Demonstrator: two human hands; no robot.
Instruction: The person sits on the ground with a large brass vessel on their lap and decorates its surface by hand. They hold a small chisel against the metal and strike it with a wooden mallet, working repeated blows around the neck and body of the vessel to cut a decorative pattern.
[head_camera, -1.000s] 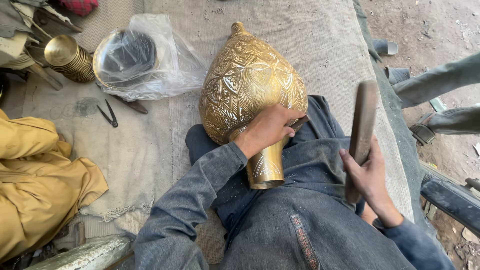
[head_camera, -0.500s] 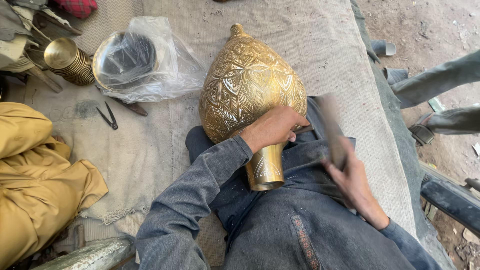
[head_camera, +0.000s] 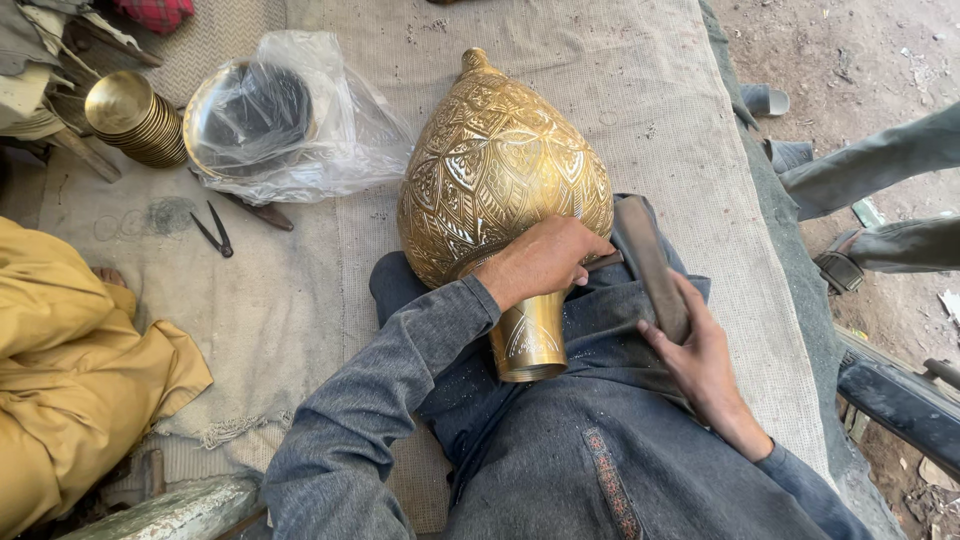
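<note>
Left hand (head_camera: 540, 262) covers the brass vessel's (head_camera: 500, 170) shoulder, plus the tip of a thin tool under its fingers, tool kind unreadable. Wooden mallet (head_camera: 650, 265) is motion-blurred, its lower end buried in the right hand (head_camera: 700, 365). Person in yellow clothes (head_camera: 70, 370) cut off by the left edge, and the dish inside the plastic bag (head_camera: 290, 115) only shows hazily.

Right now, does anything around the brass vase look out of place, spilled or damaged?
Nothing stands out. The engraved brass vase lies on its side across the lap, left hand steadying it; no dents show. Pliers lie loose on the mat.
</note>
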